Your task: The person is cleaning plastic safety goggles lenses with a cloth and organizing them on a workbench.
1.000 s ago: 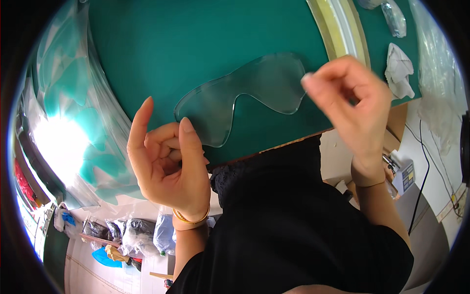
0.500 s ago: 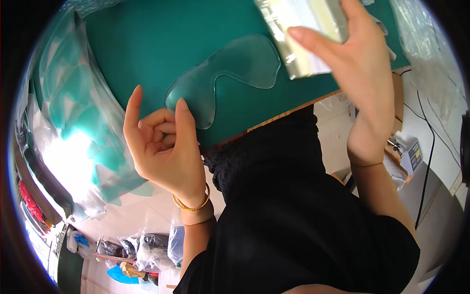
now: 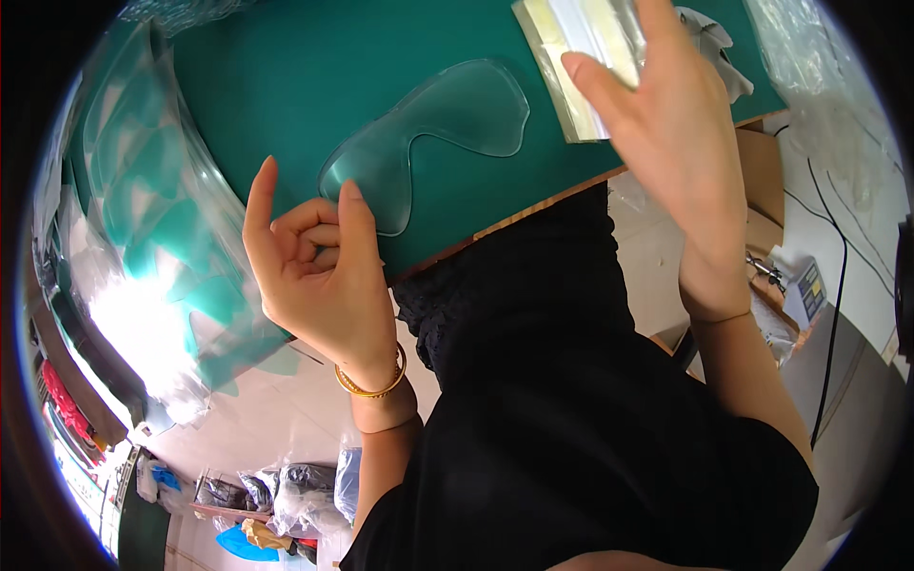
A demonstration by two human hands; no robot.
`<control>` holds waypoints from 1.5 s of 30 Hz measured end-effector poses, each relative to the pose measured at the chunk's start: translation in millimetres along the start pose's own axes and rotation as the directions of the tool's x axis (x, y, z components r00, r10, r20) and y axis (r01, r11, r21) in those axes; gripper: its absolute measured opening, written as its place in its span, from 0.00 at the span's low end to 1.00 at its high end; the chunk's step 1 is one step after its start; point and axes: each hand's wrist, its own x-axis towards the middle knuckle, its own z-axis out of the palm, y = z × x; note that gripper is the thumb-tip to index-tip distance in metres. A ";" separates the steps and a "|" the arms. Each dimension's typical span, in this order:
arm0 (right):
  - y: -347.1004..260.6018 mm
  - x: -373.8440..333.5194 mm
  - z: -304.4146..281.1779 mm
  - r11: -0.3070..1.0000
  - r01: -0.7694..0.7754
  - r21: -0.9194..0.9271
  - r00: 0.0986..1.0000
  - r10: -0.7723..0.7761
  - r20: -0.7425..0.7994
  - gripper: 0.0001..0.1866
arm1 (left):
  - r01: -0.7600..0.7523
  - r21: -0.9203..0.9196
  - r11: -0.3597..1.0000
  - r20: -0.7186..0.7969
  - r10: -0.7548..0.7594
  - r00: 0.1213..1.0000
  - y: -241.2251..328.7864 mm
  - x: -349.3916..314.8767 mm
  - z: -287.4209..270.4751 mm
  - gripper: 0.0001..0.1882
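Note:
A clear goggle lens (image 3: 447, 109) with a nose notch lies flat on the green table top (image 3: 286, 67). My left hand (image 3: 319, 252) is beside its left end, thumb tip by the lens edge. Its index finger points up, apart from the thumb, while the other fingers curl loosely; nothing shows in it. To the right of the lens, my right hand (image 3: 671, 124) grips a flat, pale yellow and white pack (image 3: 562, 67) in shiny clear wrap. The thumb presses on the pack's top; the other fingertips are cut off by the view's upper edge.
Clear plastic bags of lens pieces (image 3: 157, 209) cover the table's left side. A grey cloth (image 3: 714, 52) lies behind my right hand, with clear plastic sheeting (image 3: 809, 67) farther right. Black cables (image 3: 838, 285) hang at the right, near a small grey device (image 3: 807, 290).
The pack, blurred and tilted before, now sits straighter and sharper under my right hand, uncovering more of the grey cloth. My left hand has barely moved. The whole view has shifted slightly.

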 end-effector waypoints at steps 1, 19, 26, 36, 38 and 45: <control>-1.7 -2.6 -5.1 0.976 -0.103 0.192 0.995 0.099 0.028 0.18 | 0.002 -0.003 1.000 0.001 -0.002 1.000 -1.2 -0.1 0.8 0.28; -2.9 1.5 12.2 0.942 -0.077 0.328 0.983 0.016 0.185 0.22 | -0.009 -0.039 0.999 0.041 0.011 0.999 8.2 2.3 -0.4 0.26; -2.1 2.4 22.7 0.957 -0.005 0.290 0.987 -0.041 0.155 0.22 | -0.226 -0.223 0.948 -0.019 0.228 0.973 36.8 0.7 9.5 0.29; -15.8 19.7 35.0 0.935 -0.085 0.345 0.907 -0.071 0.416 0.20 | 0.004 -0.135 0.991 0.036 0.001 0.999 19.4 -0.1 -9.5 0.30; -13.5 23.2 37.1 0.917 0.155 0.369 0.943 -0.249 0.222 0.19 | 0.034 -0.127 0.991 0.061 -0.027 0.998 11.2 -0.6 -15.4 0.30; -10.4 31.0 35.4 0.918 0.040 0.395 0.941 -0.168 0.294 0.20 | 0.142 -0.078 0.987 0.150 -0.129 0.980 8.4 -3.1 -26.6 0.31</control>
